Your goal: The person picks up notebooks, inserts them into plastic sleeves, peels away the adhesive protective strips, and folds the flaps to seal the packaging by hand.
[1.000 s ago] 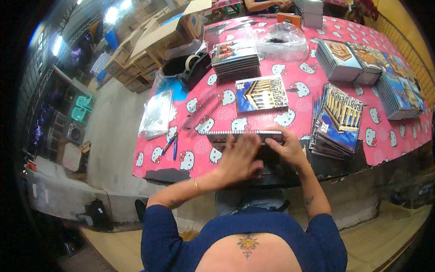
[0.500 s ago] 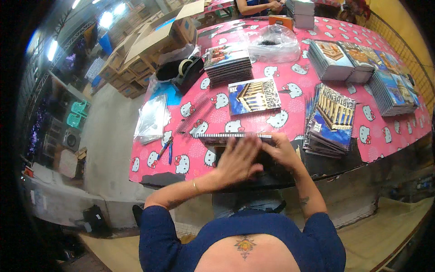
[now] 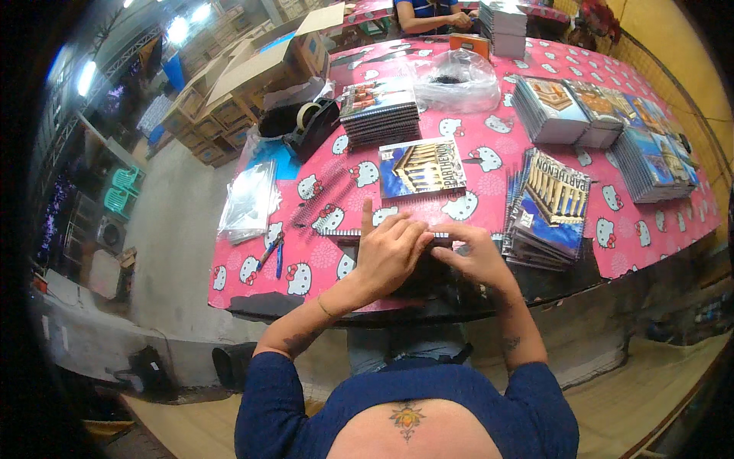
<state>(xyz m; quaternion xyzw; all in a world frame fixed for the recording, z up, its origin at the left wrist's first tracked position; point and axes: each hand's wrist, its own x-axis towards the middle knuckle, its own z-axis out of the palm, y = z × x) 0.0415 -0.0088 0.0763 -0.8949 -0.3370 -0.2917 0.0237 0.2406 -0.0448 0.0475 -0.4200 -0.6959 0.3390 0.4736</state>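
Observation:
A spiral notebook [image 3: 341, 234] stands on edge near the table's front, its coiled spine facing up. My left hand [image 3: 390, 256] lies across the spine, fingers bent onto it and pressed together, the index finger sticking up. At the notebook's right end, my right hand [image 3: 475, 258] pinches the spine between thumb and fingers. Most of the notebook's covers are hidden by my hands. Just beyond lies a notebook with a columned temple cover [image 3: 422, 168]. To the right is a fanned pile of the same notebooks [image 3: 549, 206].
Loose black coils [image 3: 329, 195], pens [image 3: 278, 258] and clear plastic sheets [image 3: 248, 203] lie at the left. Behind them are a tape dispenser [image 3: 315, 126] and a notebook stack [image 3: 378, 111]. More stacks [image 3: 550, 111] stand far right. Another person [image 3: 430, 17] sits across the table.
My left hand, blurred and flatter before, now bends its fingers onto the spine and raises the index finger. My right hand stays at the notebook's right end. The view has shifted slightly.

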